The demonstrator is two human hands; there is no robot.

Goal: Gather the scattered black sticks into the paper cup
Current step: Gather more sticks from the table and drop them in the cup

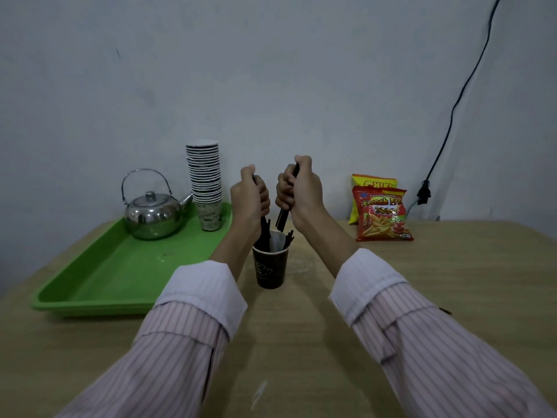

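A dark paper cup (pixel 270 270) stands upright on the wooden table, between my forearms. Several black sticks (pixel 287 239) lean inside it against the right rim. My left hand (pixel 249 201) is fisted around a bunch of black sticks (pixel 265 233) whose lower ends reach into the cup. My right hand (pixel 298 188) grips another bunch of black sticks (pixel 282 220) held upright, their tips just above the cup's rim. A small dark piece (pixel 445 311) lies on the table beside my right sleeve; I cannot tell whether it is a stick.
A green tray (pixel 99 274) at the left holds a steel kettle (pixel 152 214) and a tall stack of paper cups (pixel 206 184). Two snack bags (pixel 382 214) lean against the wall at the right. A black cable with a plug (pixel 424 193) hangs down the wall.
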